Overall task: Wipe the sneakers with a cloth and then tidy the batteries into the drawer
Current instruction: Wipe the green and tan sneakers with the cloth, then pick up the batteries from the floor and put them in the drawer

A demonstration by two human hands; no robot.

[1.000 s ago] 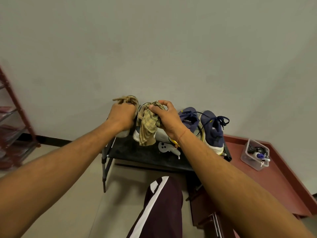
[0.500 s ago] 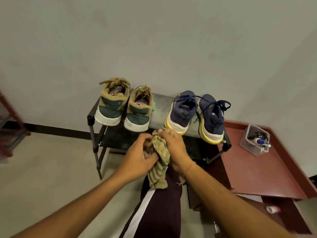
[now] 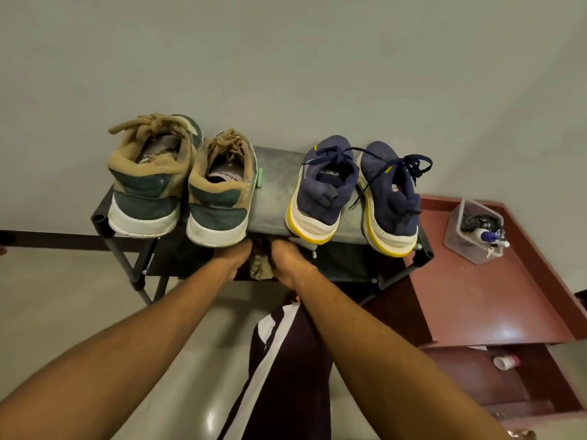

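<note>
Under the rack's top shelf (image 3: 273, 188), at 6 o'clock from the tan-and-green suede sneakers (image 3: 181, 182), your left hand (image 3: 233, 257) and right hand (image 3: 287, 262) pinch the crumpled olive cloth (image 3: 259, 265); insole writing is unreadable

A black two-tier shoe rack (image 3: 103, 219) stands on the pale floor (image 3: 57, 290) against the wall, its top shelf carrying a tan-and-green pair of sneakers (image 3: 178, 182) at the left end and a navy pair with yellow-edged soles (image 3: 355, 192) at the right end, heels at or past the front edge. Just beside the rack's right end, a red-brown bench (image 3: 495, 300) holds a clear plastic container (image 3: 470, 236) of small items near its back edge.
</note>
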